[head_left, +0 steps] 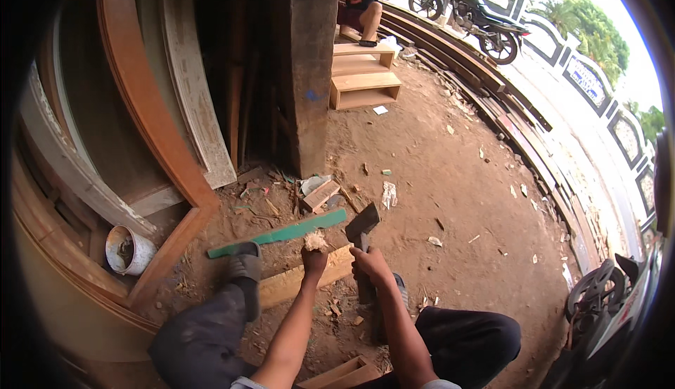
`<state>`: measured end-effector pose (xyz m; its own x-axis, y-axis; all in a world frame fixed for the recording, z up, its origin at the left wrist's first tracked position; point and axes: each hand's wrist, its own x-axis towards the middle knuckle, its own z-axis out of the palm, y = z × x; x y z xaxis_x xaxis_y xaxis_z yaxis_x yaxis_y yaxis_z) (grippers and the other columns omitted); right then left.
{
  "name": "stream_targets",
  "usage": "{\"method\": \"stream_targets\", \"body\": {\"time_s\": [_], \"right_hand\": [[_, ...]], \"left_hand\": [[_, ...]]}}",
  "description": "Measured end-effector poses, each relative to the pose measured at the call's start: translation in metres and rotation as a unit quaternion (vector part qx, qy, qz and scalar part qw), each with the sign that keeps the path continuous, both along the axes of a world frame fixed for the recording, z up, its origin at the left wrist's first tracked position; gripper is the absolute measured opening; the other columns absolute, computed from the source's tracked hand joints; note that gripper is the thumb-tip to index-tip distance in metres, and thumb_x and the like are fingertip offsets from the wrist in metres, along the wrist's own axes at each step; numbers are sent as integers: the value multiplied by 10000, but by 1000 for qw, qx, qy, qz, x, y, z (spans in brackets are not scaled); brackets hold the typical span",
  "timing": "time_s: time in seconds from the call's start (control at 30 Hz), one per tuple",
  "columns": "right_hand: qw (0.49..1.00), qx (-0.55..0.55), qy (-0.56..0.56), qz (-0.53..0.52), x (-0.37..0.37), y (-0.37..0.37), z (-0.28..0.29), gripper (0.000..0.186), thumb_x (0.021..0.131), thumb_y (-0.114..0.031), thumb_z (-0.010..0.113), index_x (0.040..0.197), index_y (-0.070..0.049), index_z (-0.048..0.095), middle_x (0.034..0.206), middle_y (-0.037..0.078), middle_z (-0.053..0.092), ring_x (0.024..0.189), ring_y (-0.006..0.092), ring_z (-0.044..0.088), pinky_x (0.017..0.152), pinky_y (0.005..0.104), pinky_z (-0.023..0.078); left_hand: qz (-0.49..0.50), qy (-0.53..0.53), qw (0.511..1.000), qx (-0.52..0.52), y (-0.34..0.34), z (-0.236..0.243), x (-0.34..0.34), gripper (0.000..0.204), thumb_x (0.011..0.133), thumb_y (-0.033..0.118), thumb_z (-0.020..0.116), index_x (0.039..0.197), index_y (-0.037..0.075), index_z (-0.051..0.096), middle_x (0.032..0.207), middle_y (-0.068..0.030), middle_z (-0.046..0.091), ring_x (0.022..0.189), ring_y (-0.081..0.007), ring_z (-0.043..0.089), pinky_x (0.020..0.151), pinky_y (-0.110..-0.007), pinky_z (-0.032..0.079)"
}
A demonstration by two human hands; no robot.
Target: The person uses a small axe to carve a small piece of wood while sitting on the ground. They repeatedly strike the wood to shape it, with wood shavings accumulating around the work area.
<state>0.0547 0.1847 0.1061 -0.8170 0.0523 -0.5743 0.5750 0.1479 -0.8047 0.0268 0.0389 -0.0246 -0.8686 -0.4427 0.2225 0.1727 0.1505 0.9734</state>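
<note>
Tool (363, 222), slab-headed; pale wooden plank (285, 283)

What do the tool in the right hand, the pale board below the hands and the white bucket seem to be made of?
Tool in the right hand: head probably metal, dark, flat, dull; handle unclear. Pale board: likely bare wood, from its yellowish-tan, unpainted look. White bucket: probably plastic, smooth-sided but stained with dirt; painted metal remains possible.

The dark blade (363, 222) looks like dull metal; that pale tuft (314, 240) looks frayed and fibrous; the plank (285, 285) is raw, roughish wood; the green board (288, 232) over there wears matt paint; the bucket (143, 255) looks plastic, smeared; the trousers (471, 336), matt cloth.
</note>
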Motion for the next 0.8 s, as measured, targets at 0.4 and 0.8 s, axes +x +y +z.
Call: {"method": "stream_targets", "body": {"time_s": [0.4,0.8], "right_hand": [[989,93,-16,112,-5,-18,-76,441,796,-339,592,797,101,572,657,138,607,559,227,613,523,353,489],[966,189,-65,162,1,-38,-115,416,725,-230,561,866,161,560,783,272,622,742,322,657,621,391,517]], "left_hand": [[-46,-36,997,-51,3,5,-19,216,802,187,628,869,-15,590,824,-146,643,757,-277,628,639,-366,461],[-33,-13,998,-54,2,-1,-31,196,784,173,634,863,-5,612,772,-151,646,713,-273,636,616,-362,465]]}}
